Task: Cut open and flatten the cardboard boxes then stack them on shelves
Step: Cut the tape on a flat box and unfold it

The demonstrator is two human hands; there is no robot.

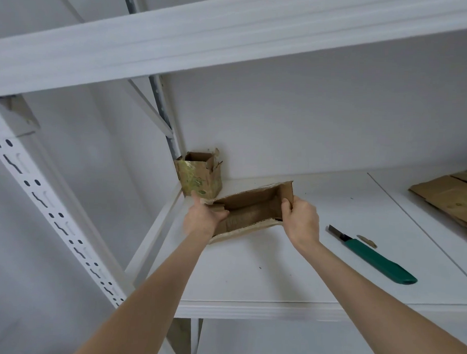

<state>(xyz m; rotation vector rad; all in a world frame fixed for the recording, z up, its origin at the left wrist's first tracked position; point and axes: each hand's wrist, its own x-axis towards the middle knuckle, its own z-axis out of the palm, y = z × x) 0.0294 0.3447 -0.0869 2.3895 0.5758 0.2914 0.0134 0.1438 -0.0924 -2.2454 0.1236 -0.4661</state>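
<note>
On the white shelf [276,279] lies an open cardboard box [255,204], the left hand [202,218] gripping its torn left end, the right hand [303,219] pinching its right wall with curled fingers, a green utility knife [377,258] nearby.

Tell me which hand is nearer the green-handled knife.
Right. The right hand grips the open box at its right end, just left of the knife; the left hand holds the box's opposite end, farther away.

Shelf [276,271] bears long box [255,201], small box [200,178], knife [377,261], cardboard [451,200].
</note>
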